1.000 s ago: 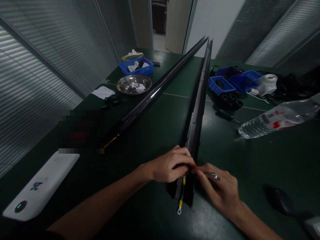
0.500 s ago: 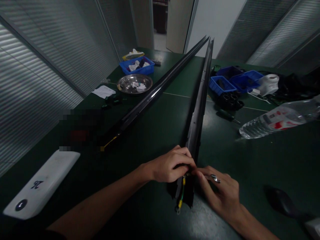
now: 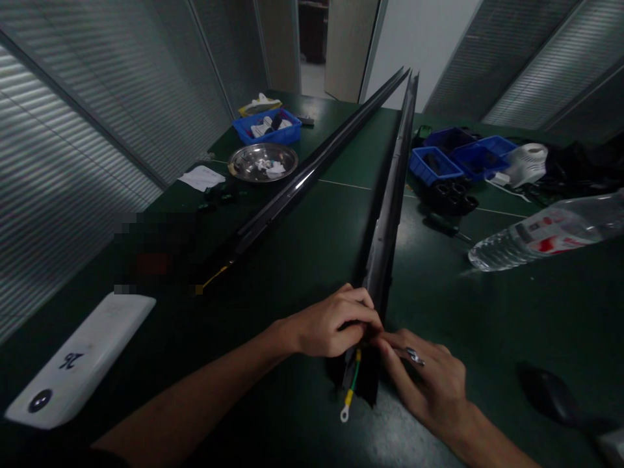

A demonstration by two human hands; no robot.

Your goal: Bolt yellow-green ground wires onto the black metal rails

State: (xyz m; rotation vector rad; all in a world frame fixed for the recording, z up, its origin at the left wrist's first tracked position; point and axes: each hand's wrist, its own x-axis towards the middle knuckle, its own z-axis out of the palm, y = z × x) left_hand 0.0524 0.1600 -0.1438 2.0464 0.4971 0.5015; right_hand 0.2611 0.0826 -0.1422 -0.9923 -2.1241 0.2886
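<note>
A long black metal channel (image 3: 389,214) runs away from me on the table, its near end under my hands. My left hand (image 3: 341,322) is closed over this end, thumb and fingers pinched down inside the channel. From the right, my right hand (image 3: 429,370), with a ring on one finger, reaches to the same spot, its thumb and fingertips pinched together against the left fingers. Whatever lies between the fingertips is hidden. A short green-yellow wire (image 3: 355,376) with yellow sleeves and a ring terminal hangs from the channel's end.
Another long black channel (image 3: 312,172) lies to the left. Beyond it are a metal plate (image 3: 236,170) and a blue bin (image 3: 275,138). On the right stand blue trays (image 3: 435,170), a screwdriver (image 3: 441,224), a lying water bottle (image 3: 546,231) and a black mouse (image 3: 548,390). A white case (image 3: 82,357) rests at left.
The wire's ring terminal has swung slightly left and now shows its flat face. My right fingertips have shifted slightly; my left hand stays almost still.
</note>
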